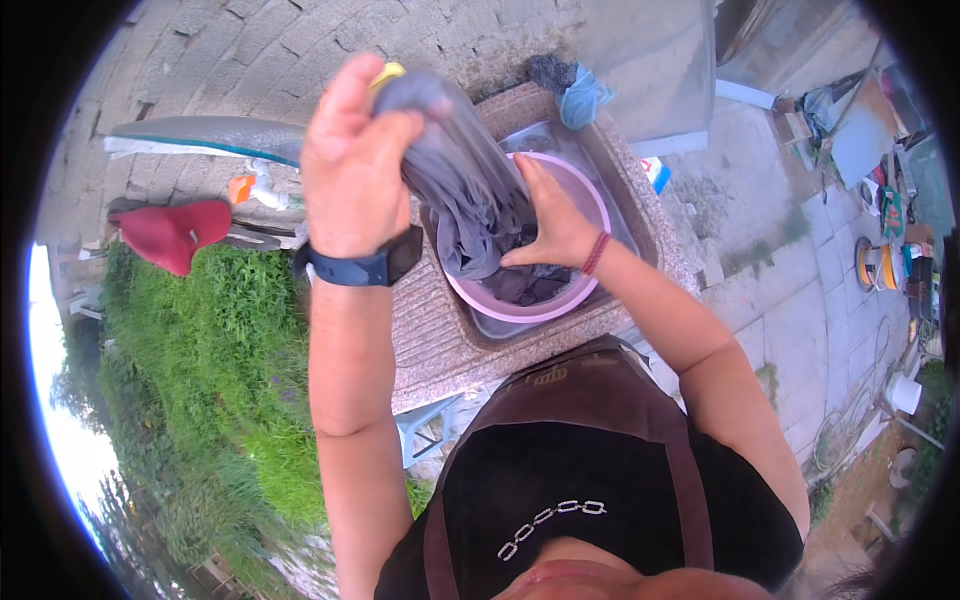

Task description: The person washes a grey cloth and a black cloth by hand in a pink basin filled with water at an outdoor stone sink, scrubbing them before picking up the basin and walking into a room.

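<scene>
My left hand (367, 150), with a dark watch on its wrist, holds up one end of a grey wet cloth (465, 172), slightly blurred. The cloth hangs down into a pink round basin (594, 196). A yellow object (388, 73), which I cannot identify, shows behind the fingers. My right hand (559, 214), with a red cord bracelet at the wrist, is over the basin. Its thumb and fingers are spread apart at the cloth's right side. Darker wet cloth (525, 286) lies in suds inside the basin, which stands in a speckled stone sink (667, 262).
A ribbed stone drainboard (424, 330) adjoins the sink on the left. Dark and blue cloths (581, 97) hang over its back corner, near a brick wall (247, 60). A red cap (176, 229) and a white pipe with an orange handle (241, 189) are at left. A blue stool (427, 431) stands below.
</scene>
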{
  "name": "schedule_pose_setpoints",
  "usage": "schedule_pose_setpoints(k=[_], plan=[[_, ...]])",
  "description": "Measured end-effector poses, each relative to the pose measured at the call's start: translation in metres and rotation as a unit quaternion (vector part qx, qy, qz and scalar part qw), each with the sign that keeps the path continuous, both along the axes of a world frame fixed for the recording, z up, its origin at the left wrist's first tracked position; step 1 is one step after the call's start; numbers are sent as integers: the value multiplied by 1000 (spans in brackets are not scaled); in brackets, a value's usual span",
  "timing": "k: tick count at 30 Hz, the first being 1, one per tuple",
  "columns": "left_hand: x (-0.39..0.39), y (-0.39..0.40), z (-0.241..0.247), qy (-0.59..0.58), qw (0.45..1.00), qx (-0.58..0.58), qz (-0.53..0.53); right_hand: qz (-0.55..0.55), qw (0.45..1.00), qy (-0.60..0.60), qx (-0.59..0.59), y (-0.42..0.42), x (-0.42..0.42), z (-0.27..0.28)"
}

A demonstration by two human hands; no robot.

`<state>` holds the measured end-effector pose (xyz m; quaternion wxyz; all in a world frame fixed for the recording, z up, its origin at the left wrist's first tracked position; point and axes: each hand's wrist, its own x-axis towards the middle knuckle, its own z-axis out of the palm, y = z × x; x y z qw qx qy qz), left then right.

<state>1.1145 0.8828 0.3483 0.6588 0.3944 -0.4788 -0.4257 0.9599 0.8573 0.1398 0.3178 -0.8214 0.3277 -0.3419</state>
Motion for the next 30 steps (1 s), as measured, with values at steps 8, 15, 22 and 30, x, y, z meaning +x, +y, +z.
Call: schedule_pose_setpoints(k=[8, 15, 22, 30], plan=[[-24, 41, 73, -88, 993, -78, -16, -137, 959, -234, 79, 20, 56, -55], [44, 93, 49, 30, 993, -77, 84, -89, 840, -485, 225, -30, 49, -18], [74, 103, -108, -134, 974, 160, 85, 58, 626, -632, 454, -57, 44, 48], [46, 28, -253, -570, 813, -16, 114, 113, 613, -610, 489, -20, 65, 88]])
